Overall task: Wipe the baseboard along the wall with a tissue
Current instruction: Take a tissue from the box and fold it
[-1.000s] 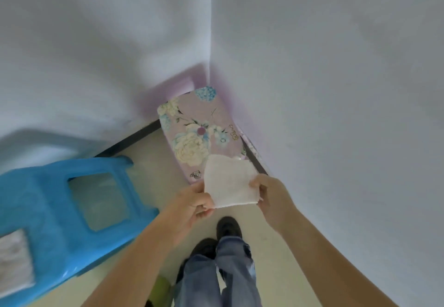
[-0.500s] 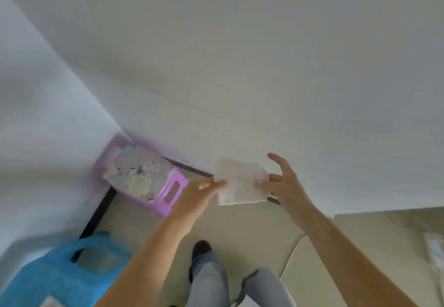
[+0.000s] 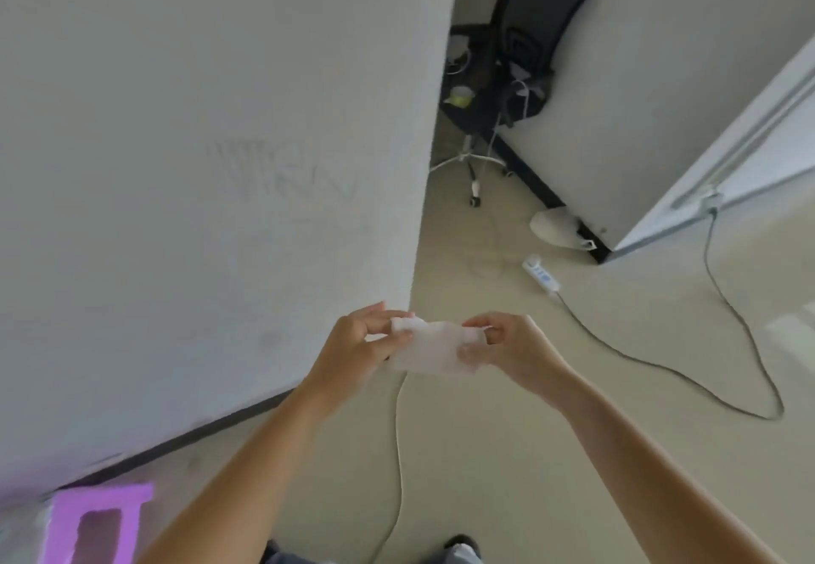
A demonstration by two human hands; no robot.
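A purple stool [image 3: 95,524] is seen nearest, beside the dark baseboard [image 3: 198,433]. Above the floor, a white tissue [image 3: 434,347] is held, pinched by the left hand [image 3: 357,347] at one end and the right hand [image 3: 507,345] at the other. Farther off, a power strip [image 3: 541,274] and an office chair [image 3: 516,56] are seen.

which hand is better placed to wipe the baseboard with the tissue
Probably the left hand: it pinches the tissue beside the wall, nearer the baseboard; the right hand holds the far edge.
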